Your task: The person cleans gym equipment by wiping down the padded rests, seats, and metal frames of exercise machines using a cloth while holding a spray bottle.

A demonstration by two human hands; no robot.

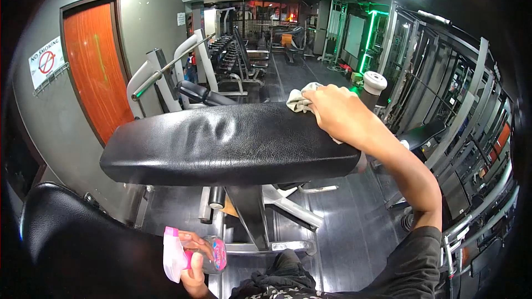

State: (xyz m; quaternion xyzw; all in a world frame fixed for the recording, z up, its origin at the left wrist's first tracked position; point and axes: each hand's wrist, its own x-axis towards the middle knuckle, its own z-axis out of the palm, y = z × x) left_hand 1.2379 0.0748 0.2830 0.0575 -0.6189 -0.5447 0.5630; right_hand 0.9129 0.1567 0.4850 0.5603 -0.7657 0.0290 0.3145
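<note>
My right hand (339, 112) presses a crumpled pale cloth (301, 98) against the far edge of a black padded bench cushion (233, 138), toward its right end. The fingers are bunched over the cloth. Creases and shiny patches show on the cushion's leather-like cover. Low in front of me, my left hand (195, 263) is wrapped round a clear spray bottle (215, 254) with a pink and white trigger head and a pink label. The bottle is tilted on its side, below the cushion and apart from it.
A black seat back (72, 243) stands close at the left. Beneath the cushion is a metal frame (249, 216). A barbell rack (172, 66) stands behind, near an orange-brown door (95, 66). Weight machines (460, 111) line the right side, and dumbbells (221, 50) sit farther back.
</note>
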